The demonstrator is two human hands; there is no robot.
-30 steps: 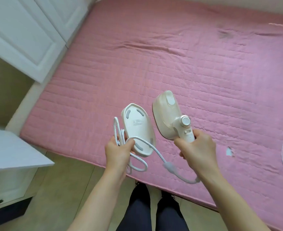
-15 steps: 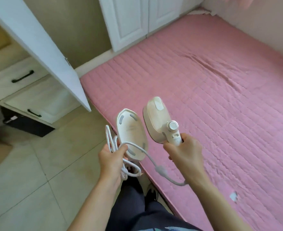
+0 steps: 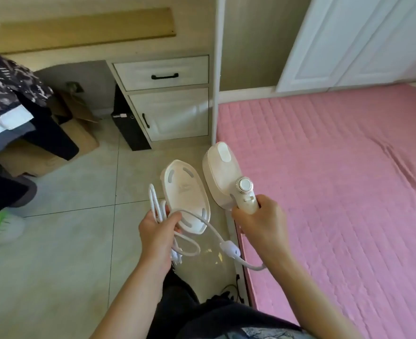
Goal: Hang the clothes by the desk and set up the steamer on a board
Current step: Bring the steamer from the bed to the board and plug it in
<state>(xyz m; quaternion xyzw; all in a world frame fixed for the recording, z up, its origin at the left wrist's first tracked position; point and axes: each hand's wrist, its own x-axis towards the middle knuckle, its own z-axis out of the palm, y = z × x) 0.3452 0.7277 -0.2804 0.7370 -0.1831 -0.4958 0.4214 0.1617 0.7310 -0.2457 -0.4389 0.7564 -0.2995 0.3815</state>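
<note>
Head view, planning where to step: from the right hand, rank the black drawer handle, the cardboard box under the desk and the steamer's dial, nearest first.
From the right hand:
1. Steamer's dial, just above it.
2. Black drawer handle, ahead on the desk.
3. Cardboard box, far left under the desk.

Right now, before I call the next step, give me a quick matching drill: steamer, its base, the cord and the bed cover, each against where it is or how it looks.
Things:
1. steamer
2. base
3. cord
4. bed cover

States:
A. looped, in the left hand along with another item
B. pink and quilted
C. gripped by its handle in the right hand
D. underside facing the camera, in the left hand

Pairs: 1-C, 2-D, 3-A, 4-B
</note>
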